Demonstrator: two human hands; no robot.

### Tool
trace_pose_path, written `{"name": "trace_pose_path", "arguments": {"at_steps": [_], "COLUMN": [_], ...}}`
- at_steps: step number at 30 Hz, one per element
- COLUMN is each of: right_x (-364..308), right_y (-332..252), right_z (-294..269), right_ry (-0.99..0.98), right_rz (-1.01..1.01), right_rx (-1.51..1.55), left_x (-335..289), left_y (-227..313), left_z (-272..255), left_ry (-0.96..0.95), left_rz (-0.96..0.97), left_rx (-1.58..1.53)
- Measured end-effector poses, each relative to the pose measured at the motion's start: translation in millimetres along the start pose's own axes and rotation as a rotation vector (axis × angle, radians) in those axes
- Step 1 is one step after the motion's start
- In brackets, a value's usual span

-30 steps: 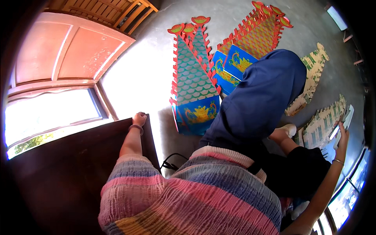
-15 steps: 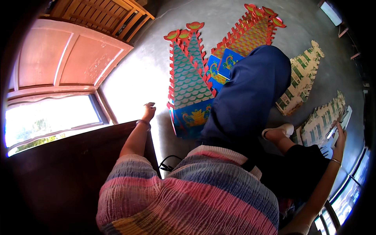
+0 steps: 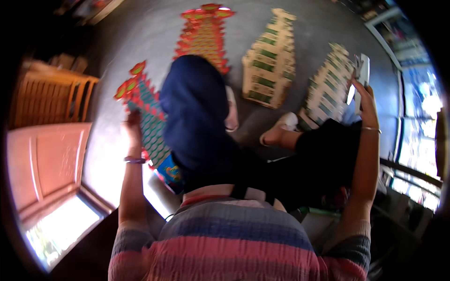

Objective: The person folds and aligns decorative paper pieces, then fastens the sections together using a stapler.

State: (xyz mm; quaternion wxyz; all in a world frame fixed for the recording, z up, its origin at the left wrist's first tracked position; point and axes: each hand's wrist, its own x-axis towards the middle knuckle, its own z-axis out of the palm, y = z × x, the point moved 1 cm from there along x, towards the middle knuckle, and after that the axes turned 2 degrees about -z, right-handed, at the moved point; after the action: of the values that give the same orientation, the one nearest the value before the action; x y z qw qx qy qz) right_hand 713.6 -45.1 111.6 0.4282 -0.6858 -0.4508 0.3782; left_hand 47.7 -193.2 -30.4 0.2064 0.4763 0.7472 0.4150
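My left hand [image 3: 133, 125], with a bracelet on its wrist, is beside the cardboard cutout with green scales [image 3: 152, 114], red toothed edges and a blue base. Blur smears its fingers, and whether it touches the cutout cannot be told. My right hand [image 3: 364, 96] grips a long white-grey tool [image 3: 363, 72], its kind unclear. The tool is held over or beside a tan cutout with green patches [image 3: 328, 89]. A larger tan cutout [image 3: 268, 61] lies farther left. Beyond my knee lies a red-edged cutout with yellowish scales [image 3: 206, 40], its lower part hidden.
Dark blue cloth covers my raised left knee [image 3: 194, 103], in front of the cutouts. My right foot wears a pale shoe [image 3: 283, 126] near the tan pieces. A slatted wooden piece of furniture [image 3: 49, 98] and a reddish panel [image 3: 51, 161] stand at the left.
The view has swung right, so the cutouts appear farther left. My left hand now appears beside the green-scaled cutout's upper part. My right hand still holds the white-grey tool.
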Motion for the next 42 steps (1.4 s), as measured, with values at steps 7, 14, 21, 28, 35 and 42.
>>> {"name": "trace_pose_path", "arguments": {"at_steps": [7, 14, 21, 28, 35, 42], "right_x": [3, -127, -208, -204, -172, -159], "right_y": [100, 288, 337, 310, 238, 147], "right_z": [-119, -50, 3, 41, 119, 242], "right_ry": [0.259, -0.097, -0.224, -0.371, -0.583, -0.878], "right_rz": [0.008, 0.321, 0.47, 0.346, 0.088, -0.168], "right_rx": [-0.71, -0.77, -0.623, -0.577, -0.528, -0.552], "left_x": [28, -12, 1, 34, 8, -148], "left_y": [231, 269, 304, 271, 29, -166], "left_z": [70, 128, 58, -6, 16, -12], "left_ry": [-0.059, -0.382, -0.202, 0.055, -0.093, -0.112], "left_rz": [0.411, 0.312, 0.31, 0.215, -0.237, -0.544], "left_rx": [-0.385, -0.368, -0.436, -0.354, -0.008, 0.056]}}
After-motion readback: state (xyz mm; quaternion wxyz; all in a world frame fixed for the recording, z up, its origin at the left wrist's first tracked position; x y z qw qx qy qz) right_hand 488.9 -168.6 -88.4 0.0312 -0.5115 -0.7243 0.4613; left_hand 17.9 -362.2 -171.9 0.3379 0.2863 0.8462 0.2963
